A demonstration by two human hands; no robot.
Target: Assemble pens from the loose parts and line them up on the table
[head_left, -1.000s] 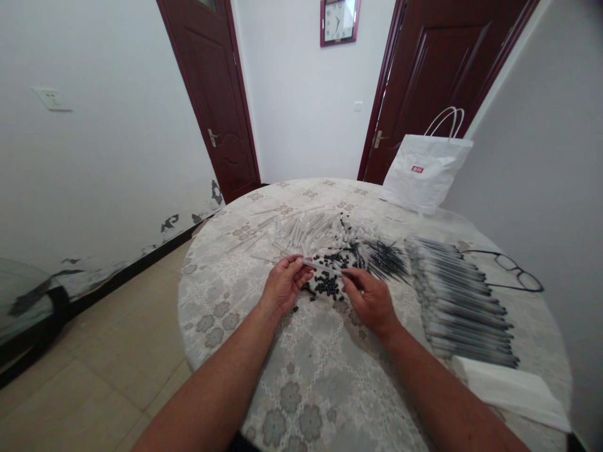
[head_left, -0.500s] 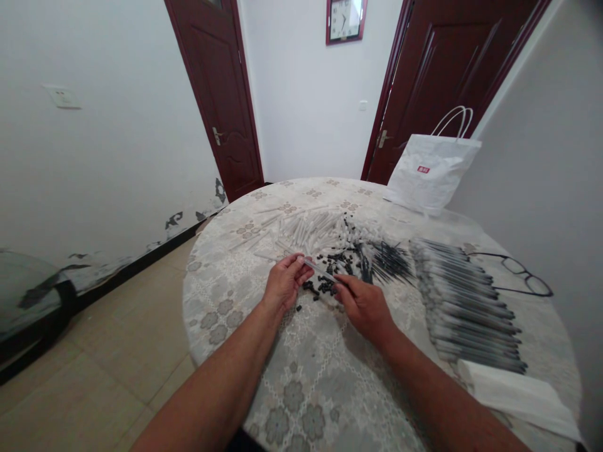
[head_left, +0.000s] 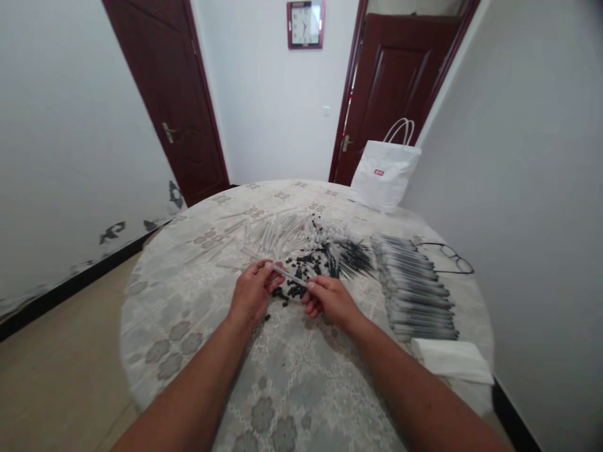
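My left hand [head_left: 252, 292] and my right hand [head_left: 330, 300] are closed round the two ends of one clear pen barrel [head_left: 288, 275], held just above the round table [head_left: 183, 301]. Right under them lies a scatter of small black caps [head_left: 296, 287]. Behind the hands is a heap of clear pen barrels [head_left: 280, 231]. A bunch of thin black refills [head_left: 354, 257] lies to the right of the caps. Further right, finished pens [head_left: 414, 285] lie in a long row.
A white paper bag [head_left: 384, 172] stands at the table's far edge. Spectacles [head_left: 450, 257] lie at the right edge, and a folded white cloth [head_left: 452, 361] lies near the front right. A wall runs close along the right. Two dark doors stand behind.
The camera has swung right, so everything sits further left in view. My right hand has closed in toward the left along the barrel. The hands stay over the black caps.
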